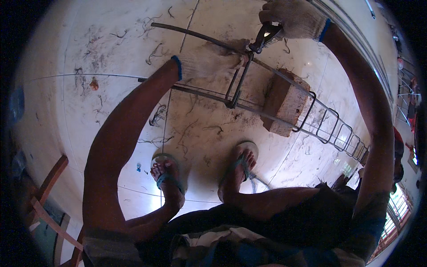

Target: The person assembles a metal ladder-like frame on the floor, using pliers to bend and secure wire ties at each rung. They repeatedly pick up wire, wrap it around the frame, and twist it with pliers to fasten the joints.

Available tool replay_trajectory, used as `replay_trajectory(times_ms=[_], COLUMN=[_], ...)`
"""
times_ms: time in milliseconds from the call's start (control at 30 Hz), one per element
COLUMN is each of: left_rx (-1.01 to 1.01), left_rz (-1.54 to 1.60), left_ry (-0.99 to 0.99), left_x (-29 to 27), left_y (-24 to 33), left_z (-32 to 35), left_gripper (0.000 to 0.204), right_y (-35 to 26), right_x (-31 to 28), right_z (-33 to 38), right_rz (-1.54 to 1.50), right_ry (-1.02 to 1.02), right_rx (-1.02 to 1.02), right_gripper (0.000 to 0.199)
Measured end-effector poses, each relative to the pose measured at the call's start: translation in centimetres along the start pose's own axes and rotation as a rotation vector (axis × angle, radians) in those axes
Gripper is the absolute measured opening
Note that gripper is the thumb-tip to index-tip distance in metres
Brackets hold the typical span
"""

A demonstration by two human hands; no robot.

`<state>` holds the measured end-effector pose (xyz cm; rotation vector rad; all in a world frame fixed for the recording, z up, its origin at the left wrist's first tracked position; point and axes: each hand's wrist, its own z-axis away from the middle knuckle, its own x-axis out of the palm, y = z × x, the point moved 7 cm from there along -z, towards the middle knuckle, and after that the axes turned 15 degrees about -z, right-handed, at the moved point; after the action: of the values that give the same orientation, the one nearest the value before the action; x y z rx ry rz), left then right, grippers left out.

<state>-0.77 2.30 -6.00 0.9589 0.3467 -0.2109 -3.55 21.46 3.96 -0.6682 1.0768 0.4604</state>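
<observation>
Head view looks down on a pale tiled floor (111,102), dusty and strewn with short dark wire offcuts (158,116), in what seems a workroom with metal bars along the upper right edge. Near the top centre, the left hand in a white knitted work glove with a blue cuff (209,60) is closed around a long rusty steel rod of the reinforcement cage (249,95), pressing where a rectangular stirrup meets the rod. Just right of it, at the top edge, the right hand in a matching glove (293,18) is clenched on the handles of dark metal pliers (264,38), whose nose touches the same joint. The cage runs from upper left to the right edge, its stirrups repeating toward the lower right, and rests on a rough reddish-brown brick block (284,104) at centre right. Below, two feet in blue-strapped sandals (202,171) stand on the floor. Wooden chair parts (46,196) show at lower left.
</observation>
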Motion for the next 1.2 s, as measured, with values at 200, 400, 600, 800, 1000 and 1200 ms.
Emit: replay_trajectory(times_ms=[200, 400, 600, 800, 1000, 1200], left_rx=[0.007, -0.125, -0.185, 0.331, 0.091, 0.273], left_rz=[-0.237, -0.083, -0.121, -0.518, -0.451, -0.293], left_ry=[-0.149, -0.158, -0.170, 0.318, 0.429, 0.399], left_x=[-1.0, -1.5, -1.4, -2.2, -4.8, -3.0], left_y=[1.0, 1.4, 1.1, 4.4, 7.2, 12.3], left_z=[0.0, 0.8, 0.6, 1.7, 3.3, -4.9], left_gripper=[0.053, 0.053, 0.051, 0.047, 0.057, 0.057], right_y=[0.8, 3.6, 2.1, 0.3, -1.4, -2.0], right_x=[1.8, 6.6, 5.3, 1.3, 1.2, -2.2], right_z=[-0.2, -1.1, -0.2, 2.9, 3.1, 3.8], right_rz=[-0.086, -0.336, -0.223, -0.362, -0.482, -0.535], right_ry=[0.024, -0.121, -0.103, -0.441, -0.663, -0.558], right_rx=[-0.044, 0.044, 0.092, 0.522, 0.626, 0.928], right_gripper=[0.034, 0.037, 0.042, 0.031, 0.033, 0.031])
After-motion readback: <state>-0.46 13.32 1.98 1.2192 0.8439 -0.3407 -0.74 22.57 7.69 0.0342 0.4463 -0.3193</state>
